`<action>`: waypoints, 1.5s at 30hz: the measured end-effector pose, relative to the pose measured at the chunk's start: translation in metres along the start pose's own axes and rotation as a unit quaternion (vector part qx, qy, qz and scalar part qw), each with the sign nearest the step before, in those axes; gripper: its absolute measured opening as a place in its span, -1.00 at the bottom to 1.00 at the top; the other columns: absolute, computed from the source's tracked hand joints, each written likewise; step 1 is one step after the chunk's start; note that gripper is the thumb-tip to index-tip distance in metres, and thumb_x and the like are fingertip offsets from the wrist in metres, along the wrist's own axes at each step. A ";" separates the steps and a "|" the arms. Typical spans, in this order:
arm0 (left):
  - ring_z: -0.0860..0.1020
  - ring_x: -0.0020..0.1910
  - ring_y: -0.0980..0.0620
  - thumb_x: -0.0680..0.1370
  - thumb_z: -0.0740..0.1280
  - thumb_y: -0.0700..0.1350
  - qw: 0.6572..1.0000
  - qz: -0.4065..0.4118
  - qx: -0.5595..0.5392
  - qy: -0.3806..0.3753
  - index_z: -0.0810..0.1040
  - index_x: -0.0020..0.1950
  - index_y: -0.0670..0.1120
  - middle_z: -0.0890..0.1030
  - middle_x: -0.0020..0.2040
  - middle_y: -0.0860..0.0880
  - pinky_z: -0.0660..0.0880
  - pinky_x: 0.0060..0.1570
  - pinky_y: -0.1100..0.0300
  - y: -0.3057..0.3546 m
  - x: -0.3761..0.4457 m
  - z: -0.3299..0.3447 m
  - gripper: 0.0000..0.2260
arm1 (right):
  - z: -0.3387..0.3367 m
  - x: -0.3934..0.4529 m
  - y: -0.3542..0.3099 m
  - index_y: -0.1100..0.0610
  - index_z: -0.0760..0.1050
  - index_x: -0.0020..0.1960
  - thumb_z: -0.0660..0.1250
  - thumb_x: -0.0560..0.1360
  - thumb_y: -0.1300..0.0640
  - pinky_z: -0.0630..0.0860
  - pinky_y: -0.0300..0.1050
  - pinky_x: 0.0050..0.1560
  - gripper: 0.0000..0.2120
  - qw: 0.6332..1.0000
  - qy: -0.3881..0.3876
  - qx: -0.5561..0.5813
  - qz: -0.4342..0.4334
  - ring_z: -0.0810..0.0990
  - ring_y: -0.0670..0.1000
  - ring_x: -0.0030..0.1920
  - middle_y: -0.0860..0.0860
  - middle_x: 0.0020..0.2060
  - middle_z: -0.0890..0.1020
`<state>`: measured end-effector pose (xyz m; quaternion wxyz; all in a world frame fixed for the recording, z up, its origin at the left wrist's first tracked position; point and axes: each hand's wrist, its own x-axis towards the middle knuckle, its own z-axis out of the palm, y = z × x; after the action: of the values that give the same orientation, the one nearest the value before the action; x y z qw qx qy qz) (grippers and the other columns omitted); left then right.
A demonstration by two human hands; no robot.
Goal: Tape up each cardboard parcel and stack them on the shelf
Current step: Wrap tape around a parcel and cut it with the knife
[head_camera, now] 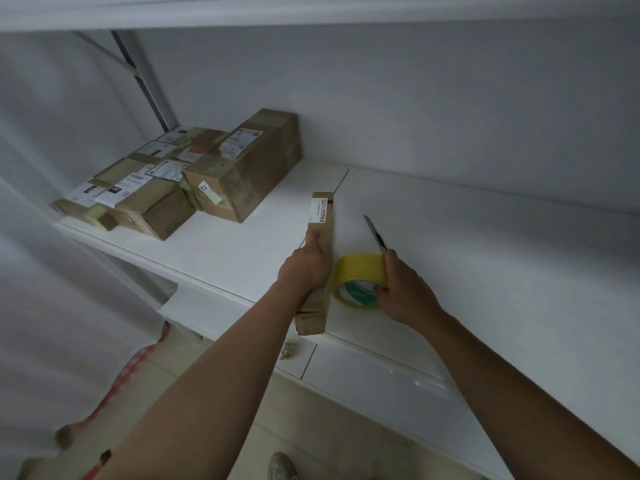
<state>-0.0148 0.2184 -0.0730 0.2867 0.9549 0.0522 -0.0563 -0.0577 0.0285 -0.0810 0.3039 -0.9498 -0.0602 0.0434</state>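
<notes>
Cardboard fills the far left of the white shelf (450, 237), where a pile of labelled parcels (194, 171) is already stacked against the wall. Nearer, a long flat parcel (322, 216) stands on its narrow edge on the shelf, its near end overhanging the front lip. The left hand (304, 271) grips it around the middle, fingers curled over the top edge. Just beside it on the right, the right hand (403, 289) holds a roll of yellow tape (360, 282), fingers wrapped round its outer face, and the same hand appears to carry a utility knife (375, 233) whose blade points away toward the wall.

The step in hand looks like sealing this slim parcel. To do it well, the parcel would sit better laid flat, so the open seam faces up and the left hand can press it down while the tape is drawn along. The near end looks crumpled and wants a firm wrap. With the blade exposed so close to the tape, cutting should go away from the left hand.
</notes>
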 end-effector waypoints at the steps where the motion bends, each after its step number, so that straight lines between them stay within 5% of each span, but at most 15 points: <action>1: 0.55 0.16 -0.29 0.68 -0.02 0.16 1.000 -0.005 0.004 0.007 0.08 0.52 0.04 0.52 0.31 -0.22 0.48 0.20 -0.17 0.001 -0.001 0.002 -0.56 | 0.002 -0.001 0.000 0.10 0.24 0.22 0.30 0.54 0.14 0.50 0.07 -0.04 -0.67 1.000 -0.004 0.003 0.004 0.54 0.21 0.05 0.10 0.09 0.50; 7: 0.57 0.12 -0.25 0.64 0.18 0.13 1.000 0.006 -0.004 0.010 0.04 0.55 0.08 0.53 0.29 -0.19 0.54 0.14 -0.13 -0.011 0.001 -0.005 -0.46 | 0.013 0.001 0.001 0.10 0.22 0.18 0.28 0.56 0.13 0.48 0.01 -0.10 -0.72 1.000 -0.009 0.028 0.008 0.52 0.14 -0.03 0.02 -0.02 0.45; 10: 0.56 0.17 -0.26 0.66 0.16 0.11 1.000 0.006 -0.014 0.009 0.03 0.57 0.09 0.50 0.34 -0.16 0.52 0.15 -0.11 -0.015 -0.001 -0.009 -0.48 | 0.023 -0.001 0.003 0.07 0.19 0.10 0.29 0.56 0.13 0.42 -0.07 -0.27 -0.73 0.998 -0.019 0.053 0.006 0.52 0.10 -0.11 0.03 -0.11 0.47; 15: 0.51 0.26 -0.23 0.65 0.17 0.16 0.994 -0.012 -0.099 0.033 0.17 0.58 0.13 0.50 0.38 -0.13 0.45 0.26 -0.08 -0.036 -0.004 -0.022 -0.50 | 0.040 -0.003 0.001 0.12 0.22 0.28 0.29 0.55 -0.03 0.46 -0.03 -0.21 -0.58 0.998 -0.018 0.050 0.029 0.53 0.21 -0.08 0.12 -0.07 0.46; 18: 0.55 0.21 -0.20 0.64 0.14 0.22 0.995 -0.018 -0.064 0.077 0.30 0.54 0.14 0.59 0.27 -0.13 0.48 0.22 -0.04 -0.044 -0.007 -0.030 -0.52 | 0.044 -0.003 -0.010 0.15 0.23 0.29 0.30 0.53 -0.02 0.54 0.03 -0.18 -0.55 0.998 0.005 0.052 0.023 0.55 0.23 -0.07 0.17 -0.05 0.48; 21: 0.55 0.18 -0.23 0.68 0.04 0.17 0.999 -0.008 -0.022 0.046 0.23 0.57 0.10 0.58 0.26 -0.18 0.50 0.19 -0.08 -0.039 -0.006 -0.028 -0.54 | 0.042 -0.002 -0.014 0.15 0.23 0.25 0.34 0.52 0.04 0.57 0.04 -0.19 -0.58 0.997 0.006 0.079 0.013 0.57 0.21 -0.08 0.12 -0.09 0.51; 24: 0.51 0.21 -0.23 0.70 -0.02 0.13 0.993 -0.044 -0.108 0.030 0.15 0.59 0.11 0.52 0.31 -0.17 0.46 0.22 -0.09 -0.037 0.001 -0.021 -0.56 | 0.040 -0.004 -0.012 0.09 0.25 0.22 0.39 0.51 0.09 0.53 -0.02 -0.16 -0.59 0.985 0.004 0.167 0.035 0.57 0.15 -0.07 0.06 -0.04 0.54; 30: 0.46 0.23 0.02 0.73 0.01 0.01 0.958 -0.043 -0.283 0.004 0.33 0.52 0.06 0.45 0.31 0.09 0.37 0.15 0.21 -0.027 -0.010 -0.007 -0.63 | 0.028 -0.007 -0.013 0.06 0.37 0.05 0.46 0.46 0.12 0.43 -0.13 -0.24 -0.71 0.953 0.117 0.275 0.046 0.51 0.02 -0.15 0.07 -0.07 0.54; 32: 0.56 0.21 0.01 0.71 0.05 0.08 0.940 -0.059 -0.332 -0.050 0.44 0.45 0.10 0.54 0.34 0.03 0.50 0.11 0.18 -0.028 -0.008 0.005 -0.65 | 0.029 -0.008 -0.014 0.04 0.38 0.10 0.50 0.45 0.08 0.50 -0.07 -0.15 -0.65 0.950 0.102 0.294 0.032 0.53 0.04 -0.06 0.08 0.02 0.53; 36: 0.65 -0.04 -0.01 0.72 0.07 0.07 0.907 -0.105 -0.402 -0.076 0.57 0.22 0.05 0.68 0.04 -0.07 0.62 -0.11 0.12 -0.029 -0.006 0.015 -0.69 | 0.033 -0.009 -0.016 0.03 0.33 0.26 0.50 0.45 -0.02 0.52 -0.03 0.00 -0.50 0.954 0.048 0.293 0.051 0.53 0.07 0.03 0.02 0.07 0.51; 41: 0.55 0.28 -0.15 0.45 0.17 0.46 0.934 -0.088 -0.339 -0.072 0.45 0.45 0.06 0.58 0.31 -0.09 0.46 0.32 -0.19 -0.065 0.033 0.051 -0.29 | 0.037 -0.009 -0.016 0.05 0.26 0.39 0.45 0.50 -0.02 0.57 0.04 0.05 -0.43 0.953 0.041 0.288 0.079 0.56 0.16 0.11 0.01 0.08 0.50; 45: 0.51 0.33 -0.11 0.67 0.19 0.12 0.961 -0.046 -0.264 -0.063 0.33 0.54 0.05 0.53 0.37 -0.08 0.45 0.35 -0.13 -0.053 0.020 0.039 -0.55 | 0.027 -0.008 -0.019 0.13 0.22 0.40 0.37 0.54 -0.02 0.49 -0.02 -0.06 -0.45 0.980 0.031 0.188 0.065 0.55 0.17 0.07 0.11 0.10 0.52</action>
<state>-0.0053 0.2418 -0.1368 0.5283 0.8365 0.0906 -0.1140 -0.0701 0.0582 -0.0920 0.4752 -0.8786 0.0204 0.0439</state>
